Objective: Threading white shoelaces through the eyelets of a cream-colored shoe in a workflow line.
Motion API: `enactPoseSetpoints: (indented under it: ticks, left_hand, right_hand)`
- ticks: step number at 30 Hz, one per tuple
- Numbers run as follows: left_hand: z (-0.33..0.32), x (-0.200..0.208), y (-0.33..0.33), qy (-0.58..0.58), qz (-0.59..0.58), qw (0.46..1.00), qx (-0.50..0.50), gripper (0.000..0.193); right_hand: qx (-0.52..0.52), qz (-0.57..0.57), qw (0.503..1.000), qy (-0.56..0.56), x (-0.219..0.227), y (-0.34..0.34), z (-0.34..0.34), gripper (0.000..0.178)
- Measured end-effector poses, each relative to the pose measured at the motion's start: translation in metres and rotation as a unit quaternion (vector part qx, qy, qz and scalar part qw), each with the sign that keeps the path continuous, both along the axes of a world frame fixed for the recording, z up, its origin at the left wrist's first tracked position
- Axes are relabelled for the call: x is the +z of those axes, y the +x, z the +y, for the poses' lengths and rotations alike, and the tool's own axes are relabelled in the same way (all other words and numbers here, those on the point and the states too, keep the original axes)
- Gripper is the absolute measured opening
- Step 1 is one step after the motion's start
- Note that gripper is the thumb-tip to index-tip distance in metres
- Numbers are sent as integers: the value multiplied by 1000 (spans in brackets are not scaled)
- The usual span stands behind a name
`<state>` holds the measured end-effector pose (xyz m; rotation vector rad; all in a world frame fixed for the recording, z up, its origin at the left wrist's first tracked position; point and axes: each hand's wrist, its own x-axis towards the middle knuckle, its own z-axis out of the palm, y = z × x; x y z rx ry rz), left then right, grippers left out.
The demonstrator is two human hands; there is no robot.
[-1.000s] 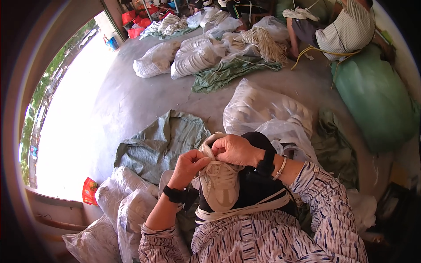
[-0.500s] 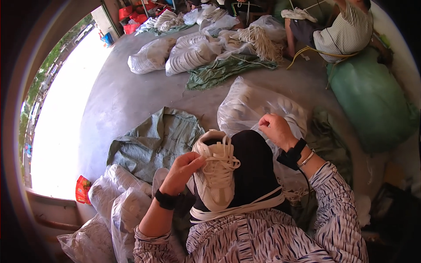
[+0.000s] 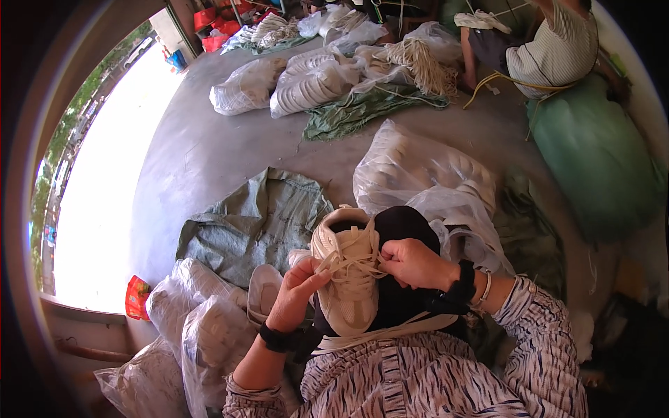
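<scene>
A cream sneaker [image 3: 346, 306] rests on my lap, its toe toward me and its opening away. Pale shoelaces [image 3: 348, 263] cross its tongue. My left hand [image 3: 301, 292] pinches a lace at the shoe's left side. At the right side, my right hand [image 3: 418, 265] is closed with fingertips on a lace beside the eyelets. More loose flat laces [image 3: 390, 333] lie across my lap below the toe. Another pale shoe [image 3: 264, 289] lies to the left of my left hand, partly hidden.
Clear plastic bags of shoes stand at the lower left [image 3: 209, 334] and beyond my knees [image 3: 418, 167]. A grey-green woven sack [image 3: 258, 216] lies on the floor. At the right is a big green bundle [image 3: 599, 153]; beside it sits another person [image 3: 554, 56]. Further shoe bags [image 3: 313, 87] lie farther off.
My right hand has come down and left from above the plastic bag to the laces on the shoe's right side. The left hand stays at the left side, holding a lace.
</scene>
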<state>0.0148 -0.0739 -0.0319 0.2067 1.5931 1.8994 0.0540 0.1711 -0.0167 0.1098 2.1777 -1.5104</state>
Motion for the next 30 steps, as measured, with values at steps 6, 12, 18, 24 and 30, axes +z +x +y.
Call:
enactPoseSetpoints:
  ticks: [6, 12, 18, 24, 30]
  left_hand:
    - [13, 8, 6, 55, -15, 996, 67, 7]
    - [-11, -20, 16, 7, 80, 996, -42, 12]
    - [-30, -64, 9, 114, -80, 963, 230, 22]
    - [-77, -203, -28, -88, -456, 871, 161, 60]
    - [-42, -264, -61, -35, -407, 885, 222, 61]
  right_hand:
    - [13, -128, 990, -62, 2, 20, -5, 28]
    - [27, -149, 981, -123, 2, 21, 0, 25]
    - [-26, -177, 975, -131, -2, 24, 8, 24]
    - [-32, -230, 956, -179, -5, 13, 9, 28]
    - [0, -226, 970, -88, -7, 16, -6, 18]
